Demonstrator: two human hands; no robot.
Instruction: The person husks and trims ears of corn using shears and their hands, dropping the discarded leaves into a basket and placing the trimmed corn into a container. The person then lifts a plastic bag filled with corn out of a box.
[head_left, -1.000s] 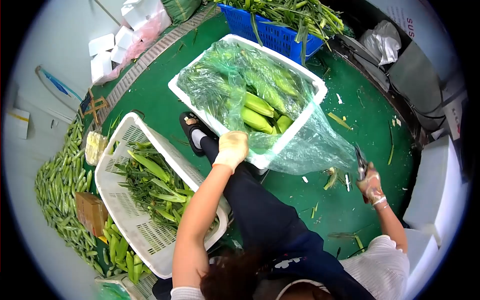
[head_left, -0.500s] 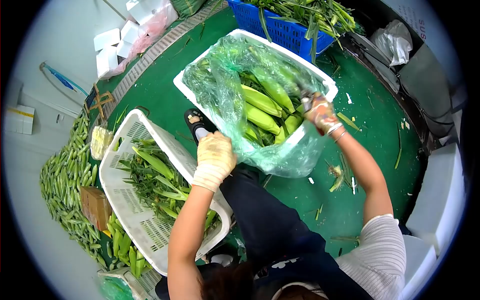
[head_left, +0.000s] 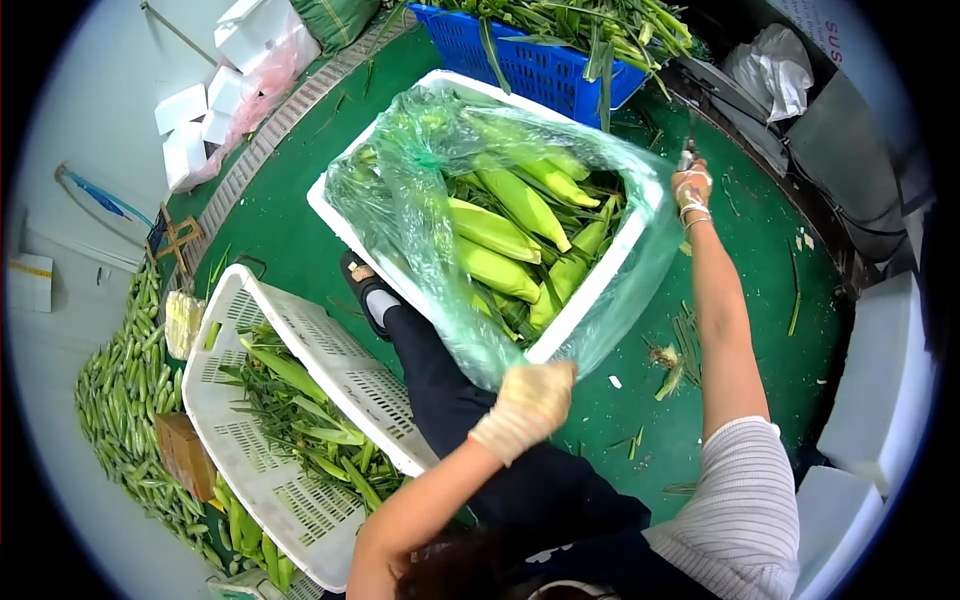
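Note:
My left hand [head_left: 538,398], in a pale work glove, is closed on the near edge of a green plastic bag [head_left: 420,240]. The bag lines a white foam box [head_left: 325,205] and hangs over its near and right sides. Husked-on corn cobs [head_left: 495,228] lie inside, partly beneath the film. My right hand [head_left: 692,187] is beyond the box's right side, fingers wrapped round a slim tool with a metal blade [head_left: 688,150]; blur hides its exact kind.
A white perforated crate [head_left: 215,400] with leafy corn stands at left. Behind the box is a blue crate [head_left: 540,70] heaped with stalks. Many green cobs [head_left: 125,400] and a cardboard box [head_left: 185,447] lie far left. Husk scraps [head_left: 678,365] litter the green floor [head_left: 760,330].
My left hand has moved right and nearer me, drawing the bag's edge over the box's near rim. My right hand has moved right and away, off the box, with the tool.

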